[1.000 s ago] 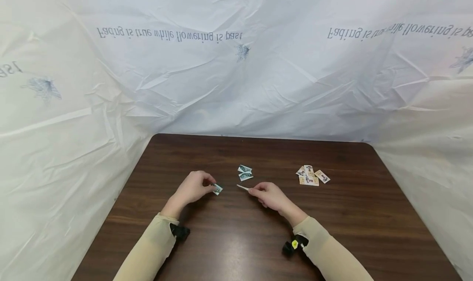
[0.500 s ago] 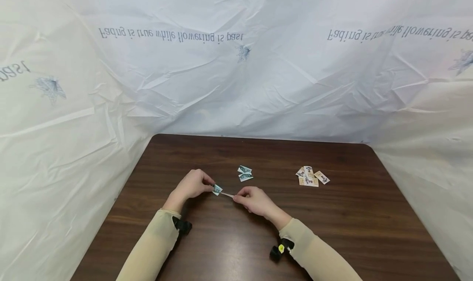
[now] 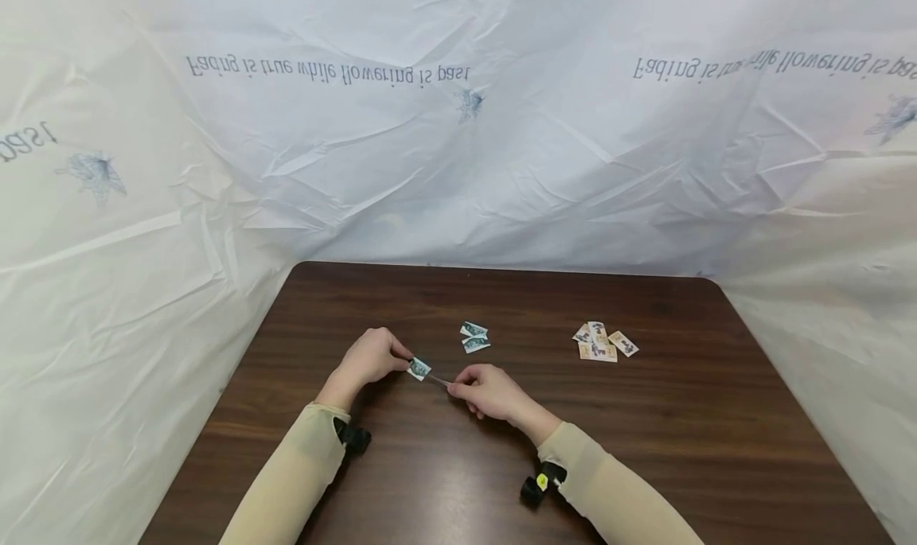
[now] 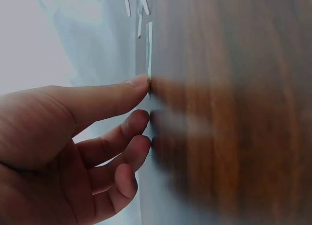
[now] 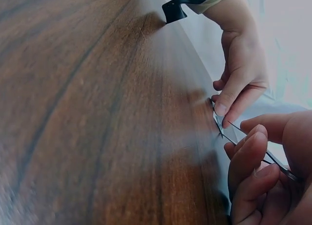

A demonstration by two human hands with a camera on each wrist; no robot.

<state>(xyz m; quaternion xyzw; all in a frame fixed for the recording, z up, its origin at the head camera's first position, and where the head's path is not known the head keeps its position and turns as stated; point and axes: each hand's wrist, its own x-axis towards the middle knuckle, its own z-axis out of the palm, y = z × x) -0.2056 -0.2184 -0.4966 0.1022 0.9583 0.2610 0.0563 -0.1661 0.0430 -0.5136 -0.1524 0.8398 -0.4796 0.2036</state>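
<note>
My left hand point(image 3: 370, 356) pinches the left end of a small green-and-white stamp point(image 3: 419, 369) between thumb and index finger, low over the table. In the left wrist view that stamp point(image 4: 149, 49) shows nearly edge-on beyond the thumb, while the other fingers curl loosely below. Thin metal tweezers point(image 3: 438, 381) are held by my right hand point(image 3: 494, 391), pointing left. Their tips are right at the stamp's lower right corner. The right wrist view shows the two slender arms of the tweezers point(image 5: 279, 167) apart, leading from the fingers toward the stamp.
Just behind the hands lie two more green stamps point(image 3: 474, 328), close together. Several orange-and-white stamps point(image 3: 598, 352) overlap in a group farther right on the dark wooden table point(image 3: 688, 418). A white printed sheet point(image 3: 544, 147) hangs behind and along the sides.
My right hand has moved left and slightly toward me, bringing the tweezers from the middle to the stamp's right corner. The left hand has kept its pinch, shifting slightly left.
</note>
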